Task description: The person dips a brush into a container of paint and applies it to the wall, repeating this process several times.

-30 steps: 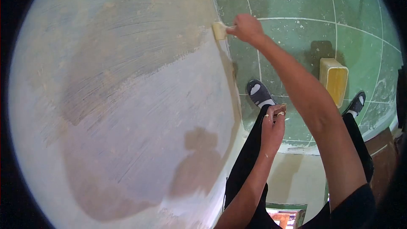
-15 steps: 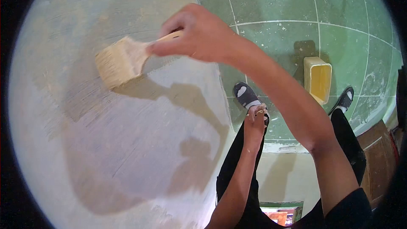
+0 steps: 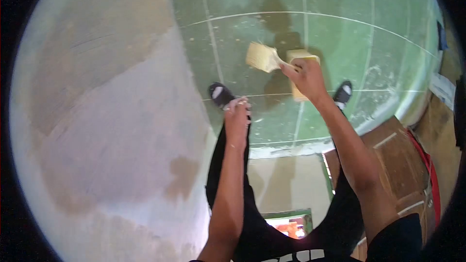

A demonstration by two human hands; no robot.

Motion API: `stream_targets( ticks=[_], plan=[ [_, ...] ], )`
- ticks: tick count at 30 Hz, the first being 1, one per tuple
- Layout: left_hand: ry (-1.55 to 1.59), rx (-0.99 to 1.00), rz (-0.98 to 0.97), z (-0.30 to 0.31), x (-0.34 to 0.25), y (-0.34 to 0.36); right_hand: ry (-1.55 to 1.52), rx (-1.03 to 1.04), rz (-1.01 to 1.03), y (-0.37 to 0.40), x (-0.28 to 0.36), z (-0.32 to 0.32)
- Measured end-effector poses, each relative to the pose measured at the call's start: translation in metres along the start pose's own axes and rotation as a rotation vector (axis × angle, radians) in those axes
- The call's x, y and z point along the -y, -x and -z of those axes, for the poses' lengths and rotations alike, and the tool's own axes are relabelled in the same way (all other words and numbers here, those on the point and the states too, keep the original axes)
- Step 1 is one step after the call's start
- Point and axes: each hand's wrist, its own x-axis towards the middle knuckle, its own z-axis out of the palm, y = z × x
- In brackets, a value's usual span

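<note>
My right hand grips the handle of a wide paintbrush, its pale bristles pointing left. The brush is held over the green floor, in front of a cream-yellow rectangular bucket. My right hand and forearm cover much of the bucket, so its contents are hidden. Closed near my left leg is my left hand, its fingers curled and smeared with whitish paint. Whatever those fingers hold, if anything, cannot be made out. To the left stands a wall with pale and beige patches.
Green floor tiles with pale joints carry white splatters. My sandalled feet, the left one and the right one, stand either side of the bucket. A brown wooden door and a red strip lie at lower right.
My right hand has carried the paintbrush off the wall, rightward to the bucket. The view has shifted right, and my left hand stays low by my leg.
</note>
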Motion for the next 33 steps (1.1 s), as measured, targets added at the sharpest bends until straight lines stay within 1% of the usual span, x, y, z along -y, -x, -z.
stream_targets(
  ticks=[2, 4, 6, 7, 9, 11, 14, 17, 21, 23, 27, 33],
  plan=[
    [-0.017, 0.013, -0.014, -0.009, 0.007, 0.0, 0.156, -0.001, -0.087, 0.042, -0.028, 0.043],
    [0.062, -0.017, 0.0, -0.017, 0.002, 0.007, 0.221, -0.029, -0.091, 0.067, -0.054, 0.055],
    [0.062, -0.044, 0.024, -0.023, 0.004, 0.004, 0.311, 0.039, -0.153, 0.083, -0.08, 0.056],
    [0.059, -0.037, 0.015, -0.027, 0.004, 0.004, 0.322, 0.037, -0.153, 0.083, -0.088, 0.054],
    [0.003, -0.017, -0.008, -0.031, 0.013, 0.001, 0.4, 0.107, -0.19, 0.08, -0.103, 0.036],
    [-0.016, 0.002, -0.005, -0.046, 0.017, 0.001, 0.363, 0.1, -0.147, 0.067, -0.116, 0.019],
    [-0.031, 0.029, -0.003, -0.058, 0.021, 0.009, 0.392, 0.116, -0.152, 0.052, -0.136, -0.009],
    [-0.059, 0.018, 0.019, -0.06, 0.025, 0.009, 0.381, 0.097, -0.193, 0.039, -0.138, -0.023],
    [-0.062, -0.004, 0.012, -0.061, 0.026, 0.015, 0.374, 0.071, -0.16, 0.028, -0.14, -0.039],
    [-0.064, -0.005, -0.003, -0.061, 0.027, 0.015, 0.36, 0.096, -0.179, 0.024, -0.138, -0.043],
    [-0.07, -0.012, -0.003, -0.058, 0.029, 0.016, 0.348, 0.075, -0.183, 0.018, -0.142, -0.052],
    [-0.042, -0.031, -0.004, -0.055, 0.03, 0.017, 0.362, 0.063, -0.175, 0.024, -0.139, -0.042]
  ],
)
